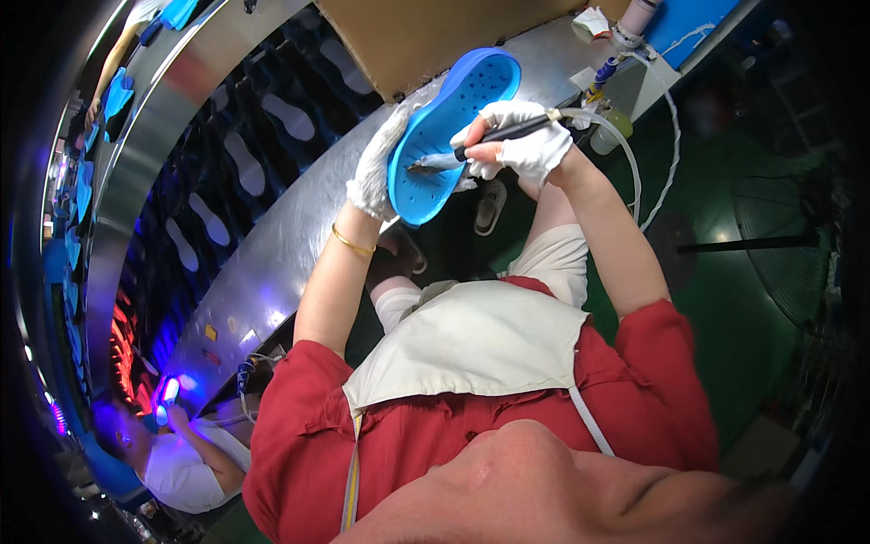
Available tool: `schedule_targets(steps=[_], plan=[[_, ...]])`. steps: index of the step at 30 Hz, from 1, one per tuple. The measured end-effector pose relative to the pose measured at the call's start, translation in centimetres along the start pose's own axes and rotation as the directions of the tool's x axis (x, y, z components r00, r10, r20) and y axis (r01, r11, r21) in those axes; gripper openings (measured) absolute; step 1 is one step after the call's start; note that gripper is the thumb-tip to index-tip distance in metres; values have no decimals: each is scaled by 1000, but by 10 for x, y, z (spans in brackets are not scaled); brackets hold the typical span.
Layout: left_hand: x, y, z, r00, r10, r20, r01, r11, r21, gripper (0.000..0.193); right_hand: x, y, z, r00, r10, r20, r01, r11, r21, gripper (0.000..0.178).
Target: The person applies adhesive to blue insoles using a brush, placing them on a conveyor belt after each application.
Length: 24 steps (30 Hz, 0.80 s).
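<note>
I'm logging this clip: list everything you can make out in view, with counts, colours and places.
Shoe piece: one, blue, upper centre
Brush: one, black-handled, tip inside the shoe piece
Hoses: two, whitish, upper right
Worktable: one, metallic grey, upper centre to lower left
Soles: at least five, whitish, left of the worktable
Cardboard: one, brown, top centre
Fan: one, dark, right side
Blue pieces: several, blue, far left
Floor: one, green, right
Co-worker: one, white top, lower left
Apron: one, white, on the person
Shirt: one, red, under the apron
Left hand: one, white-gloved, holding the shoe piece
Right hand: one, white-gloved, holding the brush
</note>
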<state>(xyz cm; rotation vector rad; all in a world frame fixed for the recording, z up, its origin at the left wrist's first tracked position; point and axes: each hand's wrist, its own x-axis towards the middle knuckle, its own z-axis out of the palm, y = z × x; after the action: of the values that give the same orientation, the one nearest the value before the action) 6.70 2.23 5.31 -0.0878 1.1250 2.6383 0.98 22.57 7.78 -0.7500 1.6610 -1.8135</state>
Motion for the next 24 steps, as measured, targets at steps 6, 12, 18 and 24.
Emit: schedule_targets(steps=[6, 12, 18, 24], plan=[[-17, -5, 0, 977, -37, 211, 64, 990, -124, 77, 29, -2, -49, 901, -256, -351, 250, 966, -63, 11], [-21, -3, -9, 994, 23, 108, -7, 989, -147, 73, 17, 36, 7, 861, -450, -236, 415, 891, -184, 8], [-27, -1, -17, 991, 127, 49, -130, 990, 58, 73, -4, 7, 18, 832, -549, -82, 492, 798, -350, 15], [-36, 5, -9, 972, 235, 24, -236, 969, 76, 71, -5, -2, 18, 777, -614, 140, 592, 636, -495, 16]])
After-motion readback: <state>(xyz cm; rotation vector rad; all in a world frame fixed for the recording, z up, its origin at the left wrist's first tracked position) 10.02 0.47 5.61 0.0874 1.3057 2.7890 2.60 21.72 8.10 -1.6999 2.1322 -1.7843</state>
